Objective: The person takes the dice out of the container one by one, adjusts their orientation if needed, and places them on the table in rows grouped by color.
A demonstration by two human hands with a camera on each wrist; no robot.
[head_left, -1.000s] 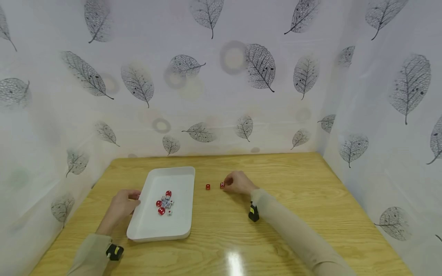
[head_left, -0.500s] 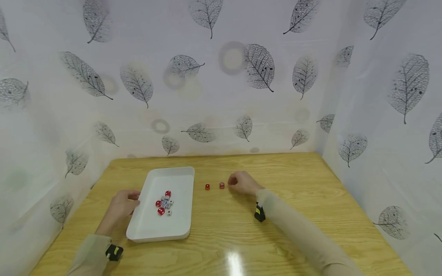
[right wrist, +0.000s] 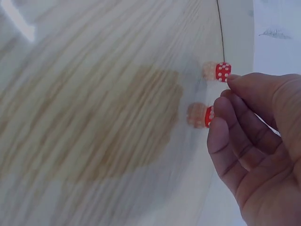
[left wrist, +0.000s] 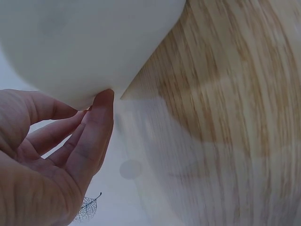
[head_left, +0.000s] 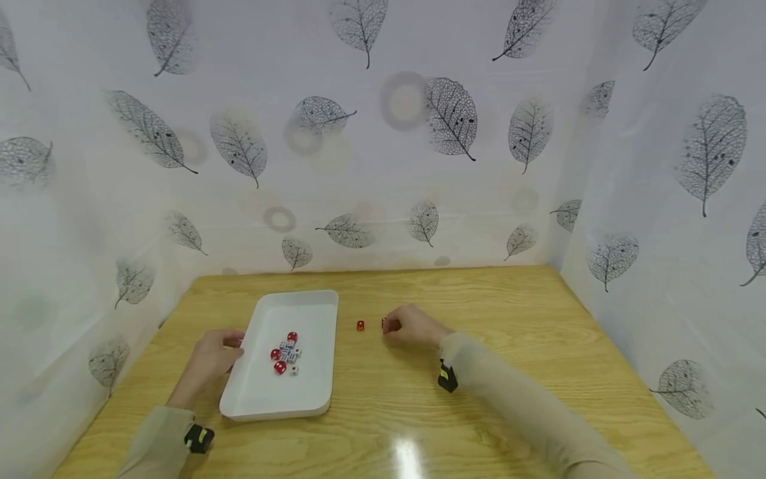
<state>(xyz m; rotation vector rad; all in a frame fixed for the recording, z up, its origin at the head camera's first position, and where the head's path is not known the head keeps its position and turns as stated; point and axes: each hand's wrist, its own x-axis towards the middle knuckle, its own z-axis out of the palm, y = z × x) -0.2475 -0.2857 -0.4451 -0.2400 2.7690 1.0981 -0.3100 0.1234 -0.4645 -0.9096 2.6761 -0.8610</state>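
Partly behind fingers [right wrist: 225,148], red die [right wrist: 209,117], curtain [head_left: 383,179] beyond

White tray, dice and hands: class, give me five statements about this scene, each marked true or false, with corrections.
1. The white tray holds red dice and white dice. True.
2. The left hand touches the tray's rim. True.
3. All the red dice lie in the tray. False: two red dice rest on the table.
4. The right hand is inside the tray. False: it is near those two.
5. The backdrop is printed with leaves. True.
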